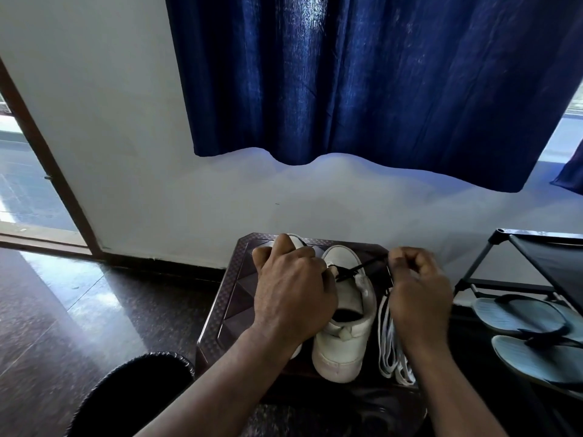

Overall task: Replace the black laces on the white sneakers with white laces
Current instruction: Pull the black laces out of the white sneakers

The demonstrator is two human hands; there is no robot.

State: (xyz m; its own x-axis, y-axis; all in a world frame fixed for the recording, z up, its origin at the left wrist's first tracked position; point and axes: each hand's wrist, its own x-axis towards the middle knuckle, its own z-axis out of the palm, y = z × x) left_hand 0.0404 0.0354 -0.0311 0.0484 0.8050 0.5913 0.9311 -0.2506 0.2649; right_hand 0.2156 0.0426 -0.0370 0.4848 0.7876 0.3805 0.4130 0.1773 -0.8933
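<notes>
A white sneaker (345, 329) stands on a dark stool (233, 298), heel toward me. A second white sneaker (296, 239) beside it is mostly hidden under my left hand (291, 294), which rests over the shoes with its fingers curled at the tongue of the near sneaker. A black lace (362, 268) runs taut from the sneaker's eyelets to my right hand (416, 288), which pinches it in a closed fist. A bundle of white laces (391, 348) lies on the stool to the right of the sneaker, partly behind my right wrist.
A black shoe rack (536, 253) stands at the right with two blue flip-flops (520, 313) on the floor beside it. A black bin (135, 392) sits at the lower left. A blue curtain (362, 74) hangs over the white wall behind.
</notes>
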